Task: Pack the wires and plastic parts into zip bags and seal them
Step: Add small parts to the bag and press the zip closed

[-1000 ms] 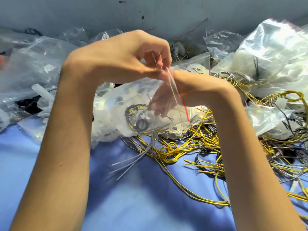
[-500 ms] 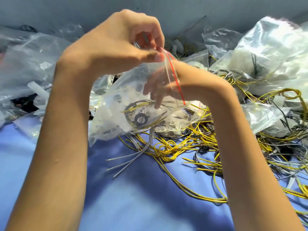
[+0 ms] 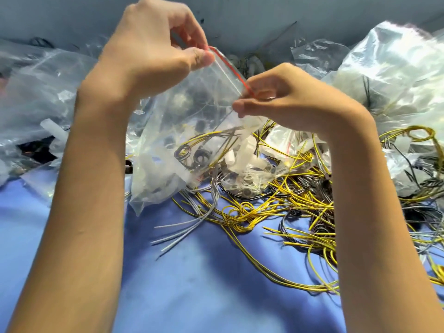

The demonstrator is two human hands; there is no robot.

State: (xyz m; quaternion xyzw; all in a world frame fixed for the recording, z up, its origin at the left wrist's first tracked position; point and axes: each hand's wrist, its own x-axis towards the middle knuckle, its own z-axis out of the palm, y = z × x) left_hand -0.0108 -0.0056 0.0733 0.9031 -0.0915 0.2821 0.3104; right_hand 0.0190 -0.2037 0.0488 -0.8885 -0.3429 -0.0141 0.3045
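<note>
Blue cloth [image 3: 216, 284] covers the surface below a grey wall [image 3: 264, 13], strewn with loose yellow wires [image 3: 264, 212] and heaped clear bags [image 3: 389, 68]. We hold a clear plastic zip bag with a red seal strip [image 3: 192, 121] above it, with white plastic parts [image 3: 156, 174] sagging at its bottom. A second ago our hands met at one spot. Now the bag is higher and they have spread apart: our left hand [image 3: 153, 51] has a pinching grip on the strip's upper end, our right hand [image 3: 283, 97] on the lower. Filling looks done; sealing seems under way.

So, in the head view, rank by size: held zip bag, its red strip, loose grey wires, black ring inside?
zip bag
grey wires
red strip, nearer the camera, so unsure against the wires
black ring
</note>
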